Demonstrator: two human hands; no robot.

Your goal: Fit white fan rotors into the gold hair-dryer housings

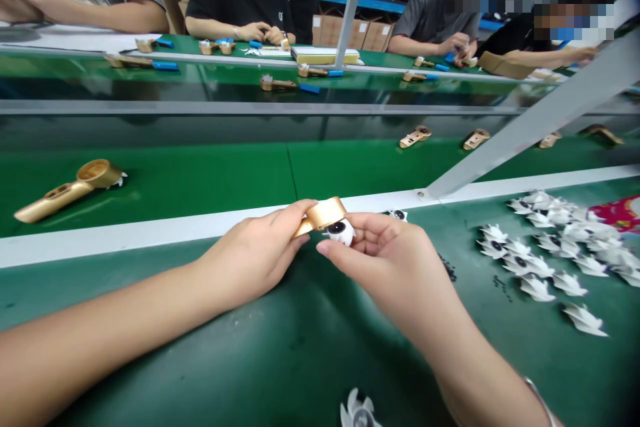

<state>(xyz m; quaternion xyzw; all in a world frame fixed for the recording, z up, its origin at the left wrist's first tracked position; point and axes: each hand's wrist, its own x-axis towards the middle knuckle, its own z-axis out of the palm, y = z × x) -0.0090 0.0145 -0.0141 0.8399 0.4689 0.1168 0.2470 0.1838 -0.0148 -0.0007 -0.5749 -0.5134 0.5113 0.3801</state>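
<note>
My left hand (260,247) is closed around the handle of a gold plastic housing (327,212), whose round ring end points to the right. Between the thumb and fingers of my right hand (390,260) is a white fan impeller (342,235) with a black hub. The impeller sits right at the underside of the ring; whether it is seated inside cannot be told. Several more white impellers (535,288) lie in a cluster on the green table to the right. One loose impeller (359,410) rests near the bottom edge.
A gold housing (75,190) with white blades under its ring lies on the green conveyor belt (215,173) at left. Several smaller gold housings (416,137) lie at right. A slanted metal post (525,113) rises from the white rail. Co-workers sit across the line.
</note>
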